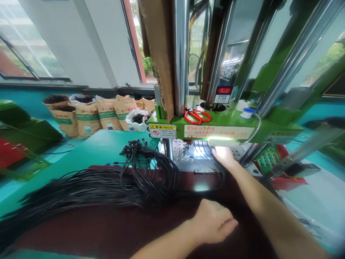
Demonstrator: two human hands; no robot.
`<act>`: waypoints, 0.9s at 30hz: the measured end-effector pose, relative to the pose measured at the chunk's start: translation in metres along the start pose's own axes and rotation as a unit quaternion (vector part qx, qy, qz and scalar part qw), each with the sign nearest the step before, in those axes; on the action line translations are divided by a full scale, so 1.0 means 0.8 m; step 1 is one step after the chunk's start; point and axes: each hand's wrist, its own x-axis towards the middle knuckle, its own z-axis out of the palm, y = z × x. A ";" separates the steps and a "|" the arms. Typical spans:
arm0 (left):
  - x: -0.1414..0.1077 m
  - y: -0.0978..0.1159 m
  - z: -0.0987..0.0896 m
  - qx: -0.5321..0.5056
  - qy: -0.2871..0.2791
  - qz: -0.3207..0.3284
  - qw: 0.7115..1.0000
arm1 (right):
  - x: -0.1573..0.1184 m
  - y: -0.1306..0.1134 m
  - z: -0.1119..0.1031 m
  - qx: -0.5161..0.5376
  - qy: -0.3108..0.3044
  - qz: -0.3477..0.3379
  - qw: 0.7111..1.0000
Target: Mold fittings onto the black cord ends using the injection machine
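Observation:
My left hand (215,222) is closed above the dark red-brown board in front of the machine. Its fingers curl inward, hiding whatever may be in them. My right hand (224,157) reaches under the green head of a press (285,126), beside a lit lamp bar (225,142); its fingertips are out of sight there. Thin black cables run over the metal plate (179,148) just left of that hand. A large bundle of black cables (161,176) lies further left, its connector ends (133,145) gathered on the green table.
Red-handled scissors (198,117) and a blue-and-white spool (247,113) rest on the press head. Metal columns rise around it, with a cardboard strip (159,54) at the left. Paper sacks (87,117) stand behind the green table (88,153). A control panel (271,160) sits at right.

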 end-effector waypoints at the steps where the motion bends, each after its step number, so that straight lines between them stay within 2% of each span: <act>1: 0.000 0.000 0.000 0.004 -0.005 -0.004 1.000 | 0.000 0.001 0.001 -0.001 0.004 0.000 1.000; 12: -0.002 -0.005 -0.003 0.011 -0.032 -0.035 0.999 | -0.001 0.007 0.024 0.004 0.043 0.019 0.999; 20: -0.002 -0.003 -0.005 0.024 -0.052 -0.042 0.997 | -0.001 0.004 0.014 -0.009 0.039 0.019 0.999; 27: -0.001 -0.005 -0.004 0.031 -0.072 -0.043 0.996 | 0.000 0.000 0.005 -0.019 0.028 -0.026 0.999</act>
